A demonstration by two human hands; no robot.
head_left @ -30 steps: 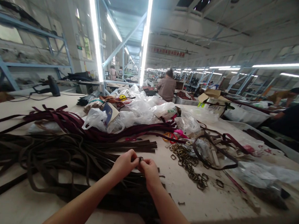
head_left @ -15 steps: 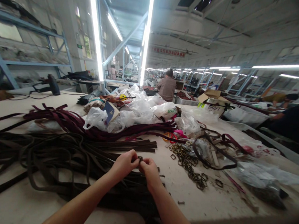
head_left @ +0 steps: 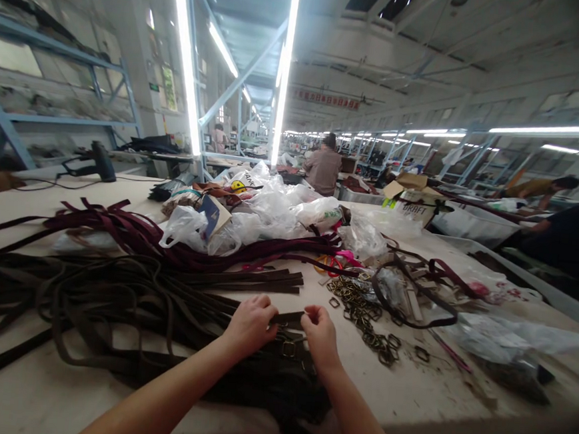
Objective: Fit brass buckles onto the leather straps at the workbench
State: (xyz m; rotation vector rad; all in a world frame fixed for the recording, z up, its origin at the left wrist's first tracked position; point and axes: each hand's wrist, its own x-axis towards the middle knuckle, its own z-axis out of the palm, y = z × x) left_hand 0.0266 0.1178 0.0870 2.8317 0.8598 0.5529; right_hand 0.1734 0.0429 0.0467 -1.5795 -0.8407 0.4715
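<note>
A short stretch of dark strap (head_left: 289, 318) runs between my two hands above the strap pile. My left hand (head_left: 252, 322) is closed around it on the left. At its right end, the fingers of my right hand (head_left: 318, 331) pinch the tip. Just below hangs or lies a square brass-coloured buckle (head_left: 288, 349); whether it is threaded on a strap I cannot tell. Under both hands spreads a heap of dark brown straps (head_left: 112, 303). Right of my right hand lies a pile of metal buckles (head_left: 362, 316).
Maroon straps (head_left: 132, 231) and white plastic bags (head_left: 270, 205) lie farther back on the table. Loops of strap (head_left: 412, 313) and clear bags (head_left: 490, 340) are at the right. A dark handheld device (head_left: 103, 162) stands back left. Other people sit and bend beyond the table.
My hands were together at a small dark metal piece; they have moved apart, my right hand rightward, with strap stretched between them. A square buckle now shows below.
</note>
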